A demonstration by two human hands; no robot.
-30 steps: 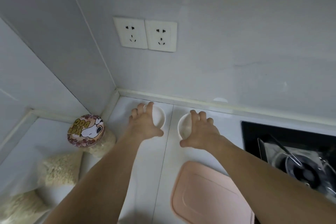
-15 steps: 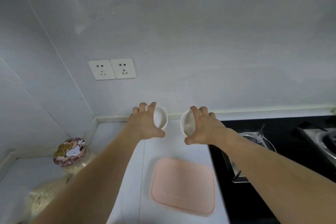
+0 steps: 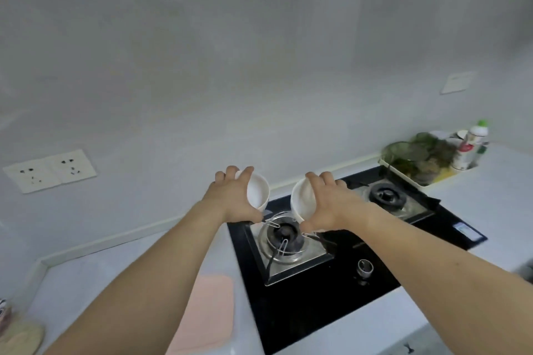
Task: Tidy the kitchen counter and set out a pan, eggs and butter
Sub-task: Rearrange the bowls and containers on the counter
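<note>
White ceramic is filling both hands: the left hand [image 3: 230,199] is gripping one small bowl [image 3: 257,189] by its rim, and the right hand [image 3: 323,204] is gripping a second bowl [image 3: 301,199], both tilted inward above the black stove [image 3: 331,282]. The white surface [image 3: 121,274] and a pink mat [image 3: 207,314] are lying below. To carry well, I judge, the person should be keeping the bowls apart and clear of the burner [image 3: 284,235]. No pan, eggs or butter are showing.
</note>
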